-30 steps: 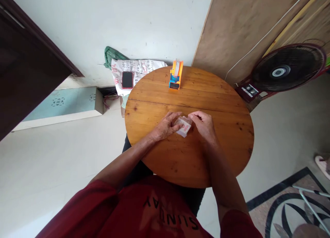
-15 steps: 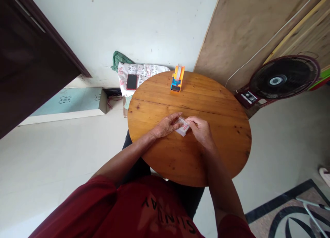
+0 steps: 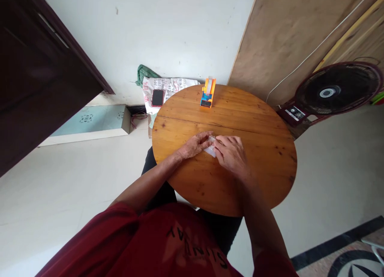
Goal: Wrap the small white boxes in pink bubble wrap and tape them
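On the round wooden table (image 3: 198,185) lies a small whitish, clear-looking packet (image 3: 210,150), partly covered by my fingers. My left hand (image 3: 196,144) grips its left side between thumb and fingers. From the right, my right hand (image 3: 232,152) closes over the packet's other side, its fingers bent and hiding the red print there. What kind of packet it is, I cannot make out. Toward the table's far edge stands an orange and blue tape dispenser (image 3: 207,94) with a roll of tape in it, touched by neither hand.
A phone (image 3: 157,98) rests on a printed white sack (image 3: 180,83) beyond the table's far left edge, with a green bag (image 3: 145,74) behind. To the right stands a dark fan (image 3: 327,94). A long pale box (image 3: 90,123) lies on the floor at left.
My right hand has moved left over the packet, its fingers now covering the red print. My left hand keeps its hold. The whole view has shifted slightly.
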Motion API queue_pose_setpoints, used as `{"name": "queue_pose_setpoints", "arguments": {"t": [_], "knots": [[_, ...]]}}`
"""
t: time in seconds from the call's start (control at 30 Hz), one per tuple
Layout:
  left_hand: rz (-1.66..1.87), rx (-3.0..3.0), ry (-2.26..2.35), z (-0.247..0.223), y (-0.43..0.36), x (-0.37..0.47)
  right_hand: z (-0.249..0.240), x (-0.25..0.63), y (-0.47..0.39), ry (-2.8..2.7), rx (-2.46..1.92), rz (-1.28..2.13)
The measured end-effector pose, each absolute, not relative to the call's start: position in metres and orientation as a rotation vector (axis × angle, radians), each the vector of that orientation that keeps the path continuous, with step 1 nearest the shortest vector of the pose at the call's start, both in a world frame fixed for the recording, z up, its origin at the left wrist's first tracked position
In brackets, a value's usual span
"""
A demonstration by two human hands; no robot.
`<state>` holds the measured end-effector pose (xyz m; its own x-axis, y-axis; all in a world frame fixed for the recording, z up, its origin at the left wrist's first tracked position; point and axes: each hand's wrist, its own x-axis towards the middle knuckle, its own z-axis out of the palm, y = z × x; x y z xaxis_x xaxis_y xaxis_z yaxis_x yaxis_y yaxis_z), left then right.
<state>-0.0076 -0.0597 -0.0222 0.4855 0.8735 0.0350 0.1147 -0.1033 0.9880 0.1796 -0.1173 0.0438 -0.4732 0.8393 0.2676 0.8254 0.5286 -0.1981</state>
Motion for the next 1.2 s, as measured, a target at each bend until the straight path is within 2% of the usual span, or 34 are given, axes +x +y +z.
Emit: {"name": "queue_pose_setpoints", "arguments": {"t": [0.2, 0.27, 0.43, 0.67, 0.87, 1.0, 1.2], "knots": [[0.832, 1.578, 0.905, -0.021, -0.064, -0.006, 0.049, 0.203, -0.113, -2.010, -1.321, 0.188], [0.837, 1.560, 0.909, -0.023, -0.064, -0.006, 0.047, 0.215, -0.110, -1.894, -1.407, 0.325], [0.847, 1.461, 0.915, -0.022, -0.065, -0.007, 0.030, 0.215, -0.109, -2.016, -1.690, 0.753], [0.958, 1.512, 1.025, -0.027, -0.091, -0.014, 0.011, 0.190, -0.103, -2.070, -1.596, 0.660], [1.098, 1.636, 1.143, -0.056, -0.110, -0.010, 0.006, 0.206, -0.092, -1.960, -1.422, 0.940], [1.082, 1.709, 1.172, -0.053, -0.109, -0.008, -0.003, 0.209, -0.093, -1.812, -1.364, 1.040], [0.983, 1.820, 1.146, -0.034, -0.107, -0.008, -0.013, 0.191, -0.101, -1.739, -1.501, 0.831]]}}
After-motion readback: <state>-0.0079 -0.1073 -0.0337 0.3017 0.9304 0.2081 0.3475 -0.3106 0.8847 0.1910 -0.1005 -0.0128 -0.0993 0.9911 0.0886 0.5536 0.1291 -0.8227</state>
